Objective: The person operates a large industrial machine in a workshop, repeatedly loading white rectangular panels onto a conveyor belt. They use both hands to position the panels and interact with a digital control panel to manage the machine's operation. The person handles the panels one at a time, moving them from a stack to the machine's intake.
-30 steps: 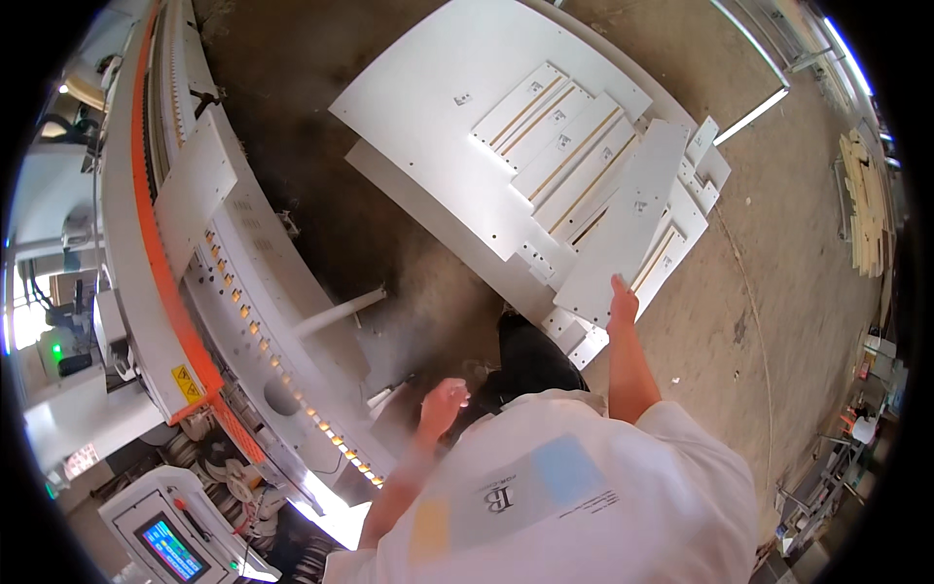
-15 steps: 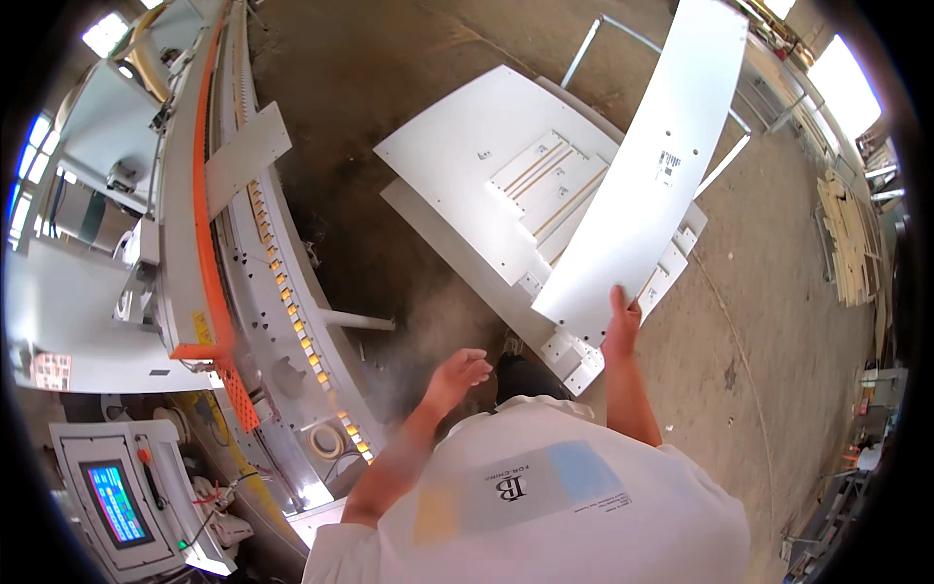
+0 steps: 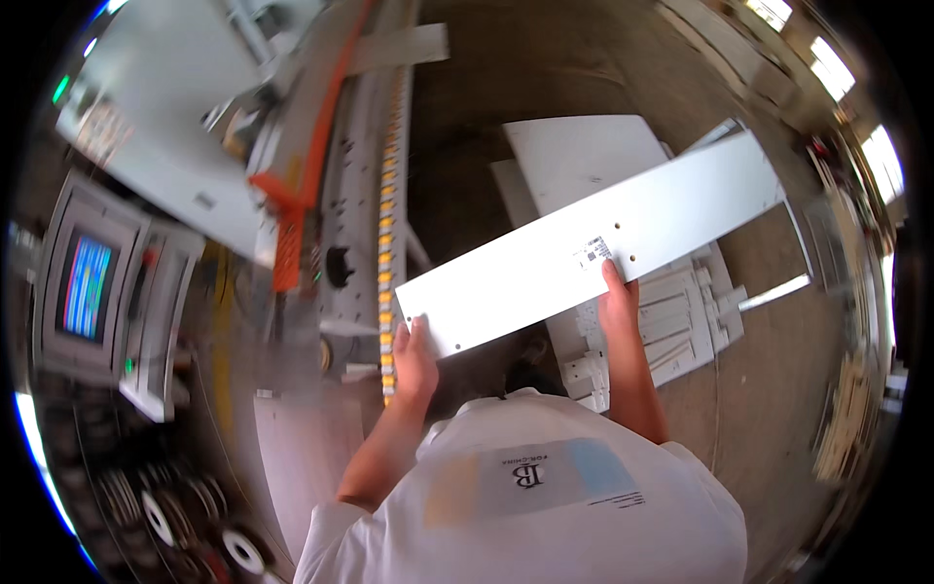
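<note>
A long white panel [image 3: 525, 268] with drilled holes and a printed label lies across both my hands, tilted up toward the right. My left hand [image 3: 416, 362] grips its near left corner, thumb on the top face. Around the middle of its lower edge, my right hand [image 3: 620, 302] is closed with the thumb on top beside the label; its other fingers are hidden under the panel. Beyond and below the panel is a stack of white boards [image 3: 584, 161], with narrower drilled strips [image 3: 671, 316] lying on it.
At left runs a long machine with an orange guard rail [image 3: 309, 165] and a track of yellow rollers [image 3: 388, 229]. Another white board [image 3: 399, 47] sits in it farther along. A control console [image 3: 88, 287] with a lit screen stands far left. Wooden boards [image 3: 844, 414] lie at right.
The white panel has swung from steeply upright to nearly crosswise and come left, toward the machine. My left hand, free before, now holds its left corner; my right hand has shifted along its edge.
</note>
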Demonstrator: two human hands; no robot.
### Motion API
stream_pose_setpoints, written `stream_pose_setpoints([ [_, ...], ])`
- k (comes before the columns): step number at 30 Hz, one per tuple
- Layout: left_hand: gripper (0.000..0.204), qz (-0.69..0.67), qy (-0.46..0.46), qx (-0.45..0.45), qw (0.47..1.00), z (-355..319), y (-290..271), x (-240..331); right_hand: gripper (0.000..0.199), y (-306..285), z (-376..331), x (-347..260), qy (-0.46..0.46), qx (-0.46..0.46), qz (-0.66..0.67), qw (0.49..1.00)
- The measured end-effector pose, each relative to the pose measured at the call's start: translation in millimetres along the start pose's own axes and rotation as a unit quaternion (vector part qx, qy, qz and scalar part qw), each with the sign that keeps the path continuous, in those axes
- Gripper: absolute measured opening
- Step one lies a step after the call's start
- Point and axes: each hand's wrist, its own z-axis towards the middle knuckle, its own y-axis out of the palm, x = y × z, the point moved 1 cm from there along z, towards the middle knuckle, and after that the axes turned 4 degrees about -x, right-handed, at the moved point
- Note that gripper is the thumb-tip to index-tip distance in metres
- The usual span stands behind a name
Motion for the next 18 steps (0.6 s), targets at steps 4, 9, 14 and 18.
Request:
stream_pose_setpoints([
  [4, 0.019, 0.025, 0.061, 0.094, 0.993, -42, -62, 27, 0.051, -8, 11, 57, 0.118, -0.059, 0.127, 0.983],
  [9, 0.019, 0.086, 0.064, 0.268, 0.957, -114, -157, 17, 0.044, 28, -3, 110, 0.251, -0.046, 0.070, 0.964],
  [14, 0.025, 0.110, 0.056, 0.439, 0.890, -214, -241, 11, 0.046, 108, -64, 187, 0.394, -0.197, -0.089, 0.894],
  [18, 0.033, 0.323, 0.012, 0.479, 0.816, -302, -312, -12, 0.044, 188, -117, 226, 0.478, -0.343, -0.156, 0.793],
])
